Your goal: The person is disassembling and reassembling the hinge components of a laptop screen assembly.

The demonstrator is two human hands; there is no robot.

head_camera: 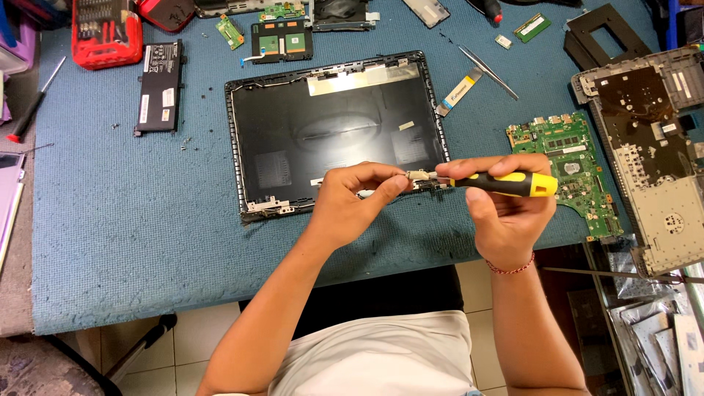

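Yellow-handled screwdriver (499, 183) is being clasped by r. hand (506, 213), tip meeting small metal hinge (419, 176), which l. hand (352, 202) grip is pinching over laptop lid (334, 132) edge. Step: prob. working a hinge screw; next calls for steady tip alignment. Black battery (160, 86), white labels, lying far left on table (132, 220).

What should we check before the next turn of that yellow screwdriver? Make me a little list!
1. Right hand grips the yellow screwdriver firmly: ok.
2. Left hand pinches the small metal hinge piece at the tool's tip: ok.
3. Tip seated in a screw: cannot tell, too small to see.
4. Black laptop lid lies flat on the blue mat: ok.
5. Green circuit board lies apart from the hands: ok.
6. Tiny loose screws sit scattered on the mat, not in a tray: not ok.
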